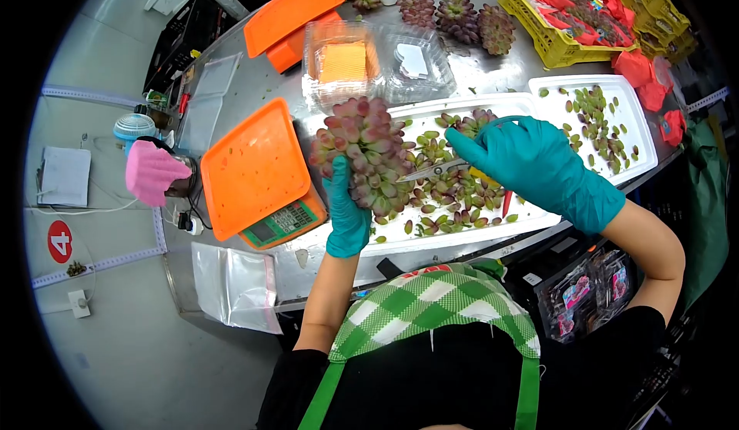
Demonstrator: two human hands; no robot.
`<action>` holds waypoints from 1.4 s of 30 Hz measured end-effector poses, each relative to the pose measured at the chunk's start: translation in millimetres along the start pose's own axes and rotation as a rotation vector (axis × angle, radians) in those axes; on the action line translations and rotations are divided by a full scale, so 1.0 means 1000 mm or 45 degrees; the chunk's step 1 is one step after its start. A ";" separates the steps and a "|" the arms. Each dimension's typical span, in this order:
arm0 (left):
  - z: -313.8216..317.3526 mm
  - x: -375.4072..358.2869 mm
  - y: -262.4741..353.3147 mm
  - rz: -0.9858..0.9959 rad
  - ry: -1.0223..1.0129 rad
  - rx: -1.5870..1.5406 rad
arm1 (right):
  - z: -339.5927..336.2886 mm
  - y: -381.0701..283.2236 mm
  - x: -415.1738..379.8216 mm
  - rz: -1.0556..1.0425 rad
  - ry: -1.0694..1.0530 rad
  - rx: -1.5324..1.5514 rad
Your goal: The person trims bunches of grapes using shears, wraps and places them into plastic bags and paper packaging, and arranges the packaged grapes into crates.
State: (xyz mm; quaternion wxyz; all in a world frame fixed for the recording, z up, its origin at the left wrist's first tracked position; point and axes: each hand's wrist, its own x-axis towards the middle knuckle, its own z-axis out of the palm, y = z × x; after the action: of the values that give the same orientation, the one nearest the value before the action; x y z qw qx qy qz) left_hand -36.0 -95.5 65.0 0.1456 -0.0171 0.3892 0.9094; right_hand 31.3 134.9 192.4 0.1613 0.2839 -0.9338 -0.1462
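Observation:
My left hand, in a teal glove, is closed around the lower side of a large succulent with plump red-tipped green leaves. My right hand, gloved alike, grips a pair of scissors by the handles. Their blades point left, with the tips right at the succulent's edge. Below both hands lies a white tray scattered with many loose succulent leaves. A red-handled tool shows in the tray under my right hand, its other end hidden.
An orange scale stands left, a second orange scale behind it. Clear plastic boxes sit beyond the tray. Further back are several whole succulents and a yellow crate. Another leaf tray is at right, plastic bags front left.

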 end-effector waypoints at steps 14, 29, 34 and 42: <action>0.001 0.010 -0.011 -0.148 -0.192 -0.477 | 0.035 -0.040 -0.016 0.743 0.032 1.294; 0.008 0.008 -0.016 0.202 -0.118 -0.147 | 0.011 -0.039 -0.003 0.605 -1.233 2.569; 0.026 -0.009 -0.003 0.190 -0.054 0.045 | 0.019 -0.047 -0.001 0.605 -1.240 2.608; 0.022 -0.007 -0.004 0.167 -0.092 0.035 | 0.021 -0.052 0.004 0.838 -1.148 2.398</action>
State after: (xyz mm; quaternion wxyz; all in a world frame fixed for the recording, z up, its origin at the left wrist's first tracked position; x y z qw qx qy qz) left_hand -26.2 -79.6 78.6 0.1000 0.0430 0.3965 0.9115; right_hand 45.2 94.6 155.7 -0.4460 -0.0496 -0.6745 0.5862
